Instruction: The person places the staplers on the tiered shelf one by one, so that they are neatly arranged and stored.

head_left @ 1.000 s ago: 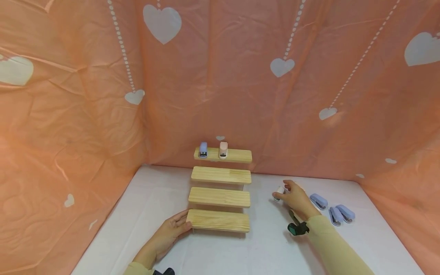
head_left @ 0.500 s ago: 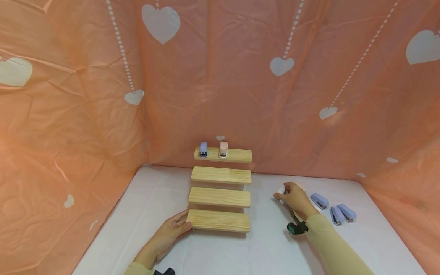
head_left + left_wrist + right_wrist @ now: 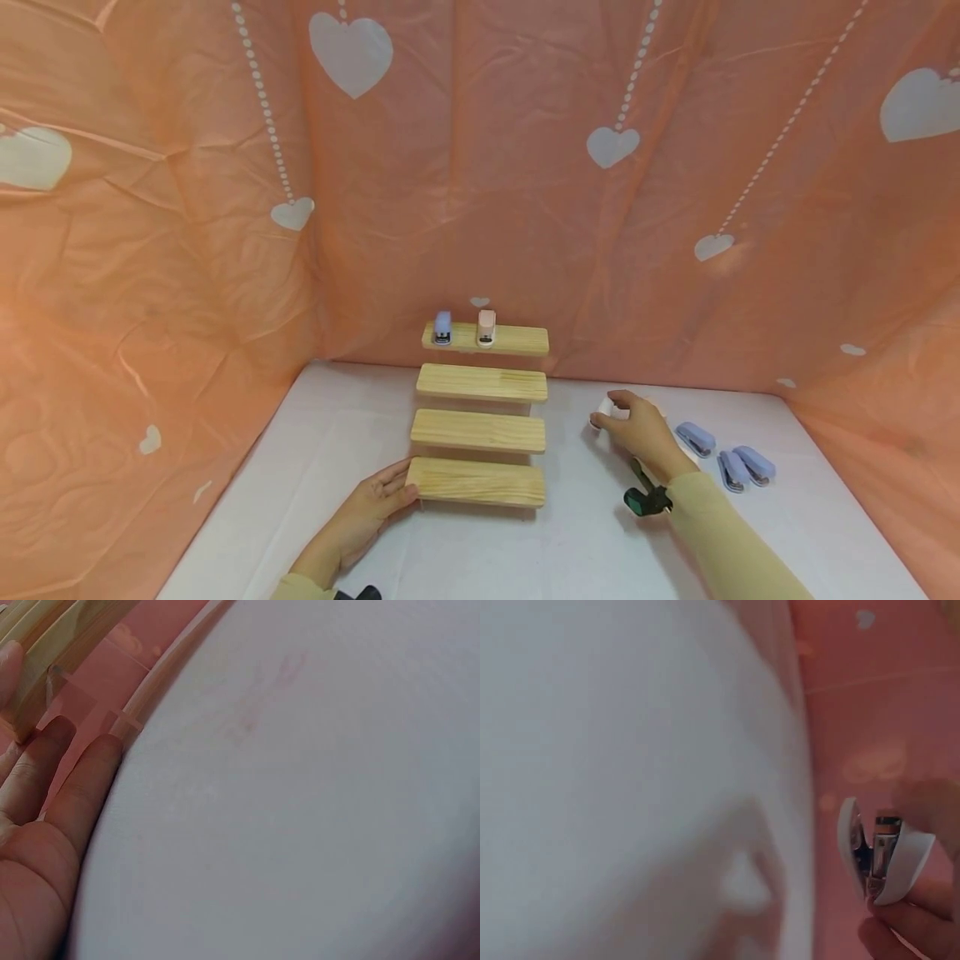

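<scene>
white stapler (image 3: 604,407) partly behind right fingers (image 3: 623,398), 2 sleeves (image 3: 723,525) cut off

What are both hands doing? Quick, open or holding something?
Left hand: open, touching the end of the bottom shelf.
Right hand: closed, holding a white stapler.

Head view: evenly lit, sharp enough; soft shadows beneath pale four-tier wooden rack (image 3: 477,482), dull sheen on creased orange heart-print sheet (image 3: 525,192). Both wrist views dimmer, hazy, soft. Right wrist: broad fuzzy shadow across plain white tabletop (image 3: 615,750).
</scene>
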`<state>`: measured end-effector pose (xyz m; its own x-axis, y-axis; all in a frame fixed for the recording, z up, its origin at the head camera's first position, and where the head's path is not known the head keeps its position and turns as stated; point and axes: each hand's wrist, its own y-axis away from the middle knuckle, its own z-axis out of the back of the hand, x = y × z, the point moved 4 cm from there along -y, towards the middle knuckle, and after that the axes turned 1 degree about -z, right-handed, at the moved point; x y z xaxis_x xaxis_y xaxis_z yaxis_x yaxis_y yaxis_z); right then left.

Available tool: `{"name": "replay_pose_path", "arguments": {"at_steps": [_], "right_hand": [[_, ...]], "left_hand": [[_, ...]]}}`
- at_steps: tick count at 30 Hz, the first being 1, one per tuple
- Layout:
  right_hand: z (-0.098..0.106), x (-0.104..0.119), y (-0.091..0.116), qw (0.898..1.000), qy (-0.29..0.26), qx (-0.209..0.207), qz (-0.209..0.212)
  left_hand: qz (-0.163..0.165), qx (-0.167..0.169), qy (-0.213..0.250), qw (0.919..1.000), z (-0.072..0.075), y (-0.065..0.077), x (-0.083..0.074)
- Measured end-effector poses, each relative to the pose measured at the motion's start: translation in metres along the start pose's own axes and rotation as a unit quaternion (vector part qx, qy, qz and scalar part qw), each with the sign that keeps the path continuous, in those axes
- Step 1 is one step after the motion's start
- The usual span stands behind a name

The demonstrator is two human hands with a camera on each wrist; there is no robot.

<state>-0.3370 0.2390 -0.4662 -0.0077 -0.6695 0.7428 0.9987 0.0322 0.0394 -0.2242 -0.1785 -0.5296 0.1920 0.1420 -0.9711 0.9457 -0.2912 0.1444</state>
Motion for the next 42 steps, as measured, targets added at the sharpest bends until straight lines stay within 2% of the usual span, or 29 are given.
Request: {"name": "replay_pose_path", "arguments": {"at_steps": [4,10,15,23,29,32,38,42], "right_hand": [[0.003,0.015,0.002,1.000,-0.006,-0.007,0.013],[0.007,0.043,0.010,0.996,0.007,-0.039,0.082],[0.008,0.067,0.017,0.987,-0.041,-0.067,0.143],[0.009,0.097,0.021,0.969,-0.093,-0.101,0.204],[0.006,0.116,0.015,0.958,-0.164,-0.090,0.216],[0.005,0.127,0.012,0.956,-0.181,-0.087,0.215],[0.006,0.163,0.015,0.943,-0.214,-0.089,0.240],[0.005,0.179,0.019,0.942,-0.221,-0.084,0.240]], "left_hand": [[0.000,0.002,-0.006,1.0000,-0.001,0.001,-0.001],[0.002,0.006,-0.013,0.9999,-0.002,0.002,-0.003],[0.002,0.008,-0.010,0.9999,-0.002,0.002,-0.003],[0.003,0.010,-0.002,0.9999,-0.003,0.003,-0.004],[0.004,0.006,-0.005,1.0000,-0.002,0.003,-0.004],[0.004,0.005,-0.005,1.0000,-0.002,0.003,-0.004],[0.005,0.003,-0.009,0.9999,-0.001,0.002,-0.002],[0.004,0.002,-0.009,1.0000,-0.001,0.001,-0.002]]}}
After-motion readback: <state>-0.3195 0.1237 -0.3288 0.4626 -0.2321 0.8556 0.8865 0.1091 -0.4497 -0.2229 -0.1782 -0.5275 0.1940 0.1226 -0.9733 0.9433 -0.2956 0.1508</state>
